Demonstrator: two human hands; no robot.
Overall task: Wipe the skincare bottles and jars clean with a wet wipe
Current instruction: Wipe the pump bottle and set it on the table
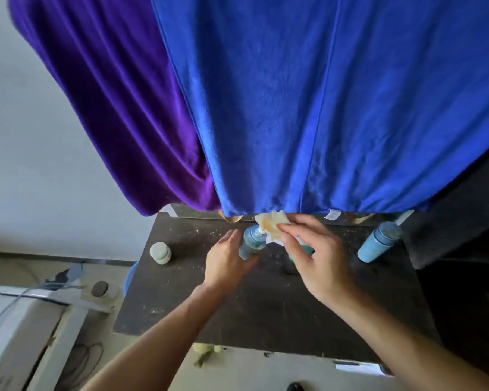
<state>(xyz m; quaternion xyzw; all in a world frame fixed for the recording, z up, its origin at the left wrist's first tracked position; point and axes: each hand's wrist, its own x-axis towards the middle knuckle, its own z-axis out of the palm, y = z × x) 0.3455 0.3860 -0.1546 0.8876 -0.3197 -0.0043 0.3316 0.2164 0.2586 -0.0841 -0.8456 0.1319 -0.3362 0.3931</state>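
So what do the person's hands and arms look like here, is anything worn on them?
Both are bare. The left hand and right hand have no gloves, and no rings or watch can be seen. The forearms are uncovered right down to the bottom edge of the picture, with no sleeve in view. The fingernails look short and unpainted, as far as the picture shows.

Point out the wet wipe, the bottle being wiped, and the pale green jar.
wet wipe [271,222]: head view, on its crumpled upper fold.
bottle being wiped [251,244]: head view, on its blue body.
pale green jar [161,252]: head view, on its lid.
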